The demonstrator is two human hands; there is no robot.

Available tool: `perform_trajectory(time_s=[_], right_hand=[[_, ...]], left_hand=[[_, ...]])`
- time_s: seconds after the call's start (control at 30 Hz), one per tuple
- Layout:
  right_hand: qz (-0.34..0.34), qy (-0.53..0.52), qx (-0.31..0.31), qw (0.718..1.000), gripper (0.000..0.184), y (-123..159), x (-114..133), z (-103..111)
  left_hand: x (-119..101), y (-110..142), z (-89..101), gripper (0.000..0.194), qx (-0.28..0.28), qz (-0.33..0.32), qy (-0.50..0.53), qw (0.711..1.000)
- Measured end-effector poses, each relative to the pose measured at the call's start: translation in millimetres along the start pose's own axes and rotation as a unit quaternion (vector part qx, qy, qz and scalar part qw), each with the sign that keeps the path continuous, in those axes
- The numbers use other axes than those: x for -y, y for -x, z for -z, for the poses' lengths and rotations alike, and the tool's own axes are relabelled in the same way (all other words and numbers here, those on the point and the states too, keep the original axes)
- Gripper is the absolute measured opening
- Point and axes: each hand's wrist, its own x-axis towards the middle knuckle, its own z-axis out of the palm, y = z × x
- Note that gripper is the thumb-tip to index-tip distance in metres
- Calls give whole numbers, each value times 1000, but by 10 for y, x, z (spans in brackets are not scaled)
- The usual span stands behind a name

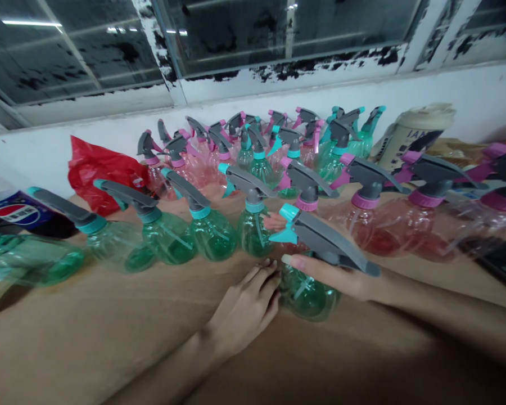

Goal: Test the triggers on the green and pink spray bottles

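A green spray bottle (310, 295) with a grey and turquoise trigger head stands in front of me. My right hand (341, 273) is wrapped round it just below the head; the thumb is on the near side and the fingertips show behind. My left hand (251, 298) lies palm down on the table, fingers stretched out and close together, tips beside the bottle's lower left side. Whether they touch it I cannot tell. Just beyond stands another green spray bottle (255, 233), and a pink spray bottle (369, 225) is to the right.
A row of green and pink spray bottles crosses the brown table (152, 332), with several more behind. A red plastic bag (99, 174) and a cola bottle (29, 214) lie left. A beige cup (413, 138) stands back right; a dark phone-like object (500, 261) lies right.
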Motion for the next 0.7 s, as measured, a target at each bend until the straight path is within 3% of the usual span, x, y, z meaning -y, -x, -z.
perform_trajectory(time_s=[0.2,0.47,0.7], right_hand=[[-7,18,6,1000,17,6,-7,8],[14,-3,9,1000,26,8,13,15],[-37,2,4,999,13,-16,41,-3]], left_hand=[[-5,-6,7,25,-2,0,0,1000],[-3,-6,17,24,7,5,-2,1000],[-8,3,7,20,-7,0,1,1000]])
